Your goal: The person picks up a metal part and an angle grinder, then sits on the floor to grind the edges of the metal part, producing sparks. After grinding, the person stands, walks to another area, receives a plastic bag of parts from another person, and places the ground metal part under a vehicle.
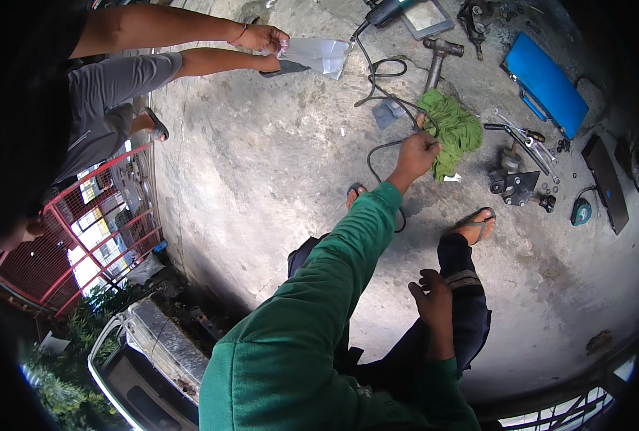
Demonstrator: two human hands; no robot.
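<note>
My left hand (414, 155) reaches forward, fingers pinched together at the left edge of a crumpled green cloth (457, 133). A black cable (380, 148) runs close by those fingers. Whether they grip the cloth, the cable or something else cannot be made out. Near my right knee, my right hand (433, 296) hangs with loosely bent fingers, thumb apart, holding nothing. Just beyond the cloth lies a hammer (438, 63), its handle pointing toward the cloth. A small grey square sheet (389, 113) is on the floor left of the cloth.
Wrenches (533, 147), a metal bracket part (518, 187) and several small nuts lie on the right. Farther off are a blue case (547, 82), a green tape measure (581, 211) and a power tool (390, 13). At the upper left another person's hands (265, 44) hold a clear plastic bag (323, 54).
</note>
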